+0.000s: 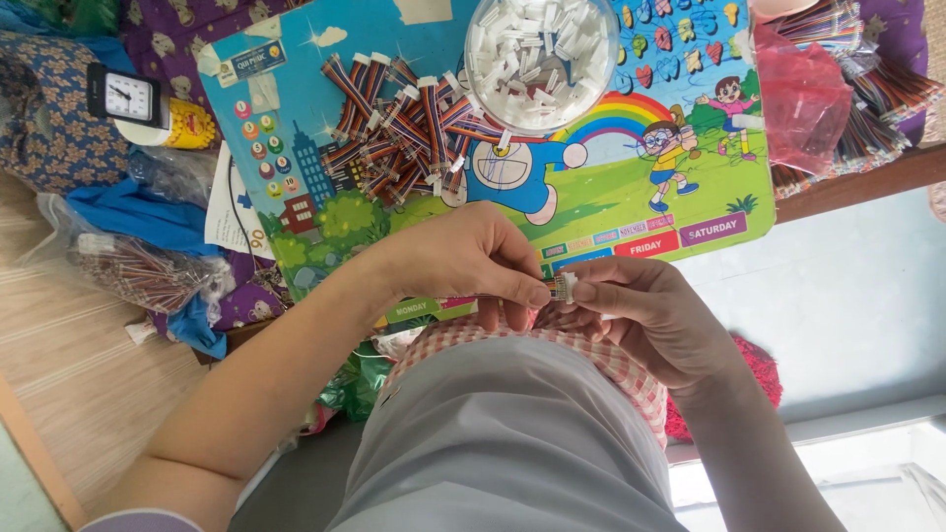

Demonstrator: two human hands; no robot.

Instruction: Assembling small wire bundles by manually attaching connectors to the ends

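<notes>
Pale wood floor (59, 345), light blue wall (847, 296)

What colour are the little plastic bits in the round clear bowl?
The little plastic bits are white, heaped in the clear bowl. The head view shows them best, near the top.

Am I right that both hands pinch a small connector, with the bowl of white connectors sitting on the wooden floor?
Not quite. The bowl sits on the cartoon board, not the floor, as the head view shows. Both the left hand and right hand do pinch the connector.
</notes>
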